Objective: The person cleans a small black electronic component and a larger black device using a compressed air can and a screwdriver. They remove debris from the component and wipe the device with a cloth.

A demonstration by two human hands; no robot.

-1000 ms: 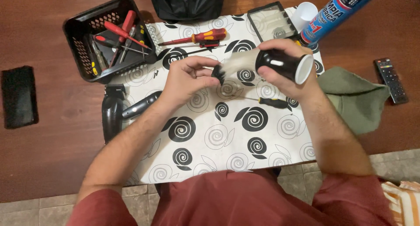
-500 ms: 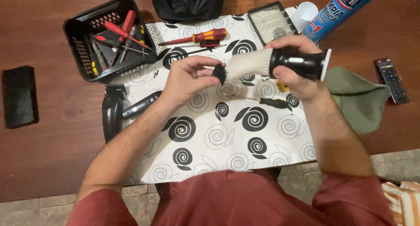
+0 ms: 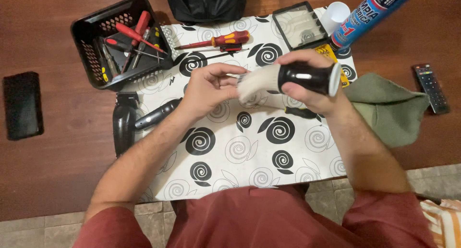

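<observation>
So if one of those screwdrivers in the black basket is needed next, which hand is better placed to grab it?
Probably the left hand. Its fingers only rest at the brush's pale bristle tip, and the basket lies on its side. The right hand is wrapped around the brush's black handle, farther off.

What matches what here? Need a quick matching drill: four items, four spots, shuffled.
Items:
1. brush
2. basket
3. remote
4. cloth

Places:
A. far right on bare wood
B. in the right hand, bristles at the left hand
C. at the mat's right edge
D. at the mat's top left corner, holding screwdrivers

Pairs: 1-B, 2-D, 3-A, 4-C
</observation>
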